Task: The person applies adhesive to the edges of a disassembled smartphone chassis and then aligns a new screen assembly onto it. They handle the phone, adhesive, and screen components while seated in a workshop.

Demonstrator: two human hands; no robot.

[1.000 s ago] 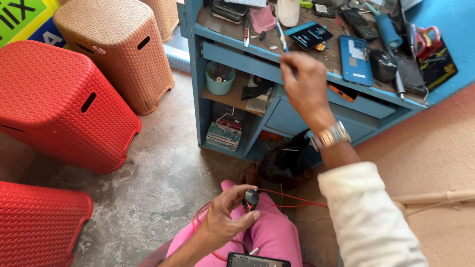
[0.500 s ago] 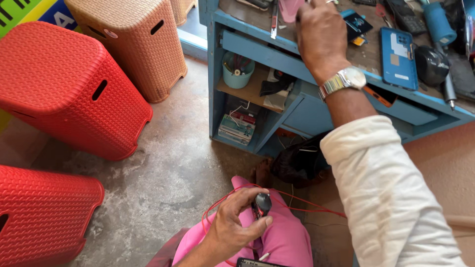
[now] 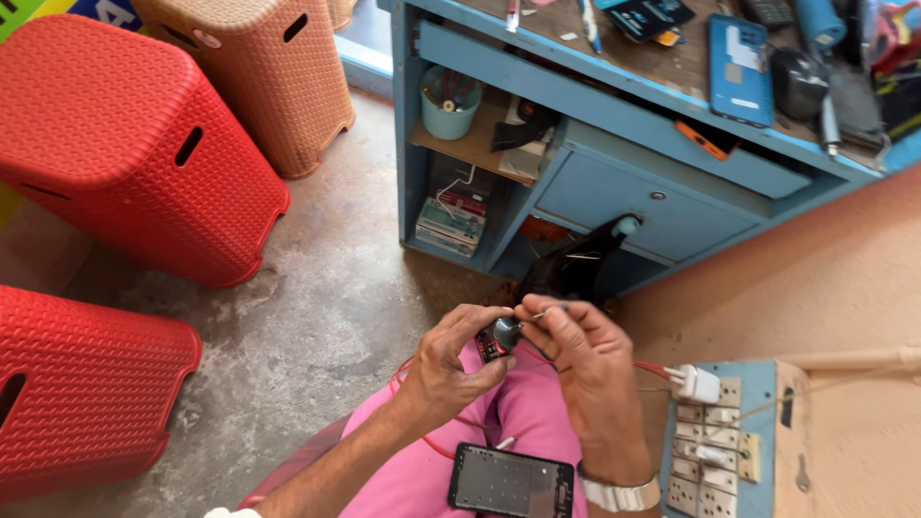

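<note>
Left hand [image 3: 451, 360] and right hand [image 3: 585, 360] meet over the pink lap, both closed on a small dark round part [image 3: 503, 333] held between them; the right fingertips also pinch a thin metal piece. Far left stand red stools [image 3: 115, 144], then a tan stool [image 3: 259, 67]. A phone frame [image 3: 510, 482] lies on the thigh. Stacked packets [image 3: 451, 219] sit low in the blue bench [image 3: 614, 115]. A socket board [image 3: 715, 436] hangs at right
</note>
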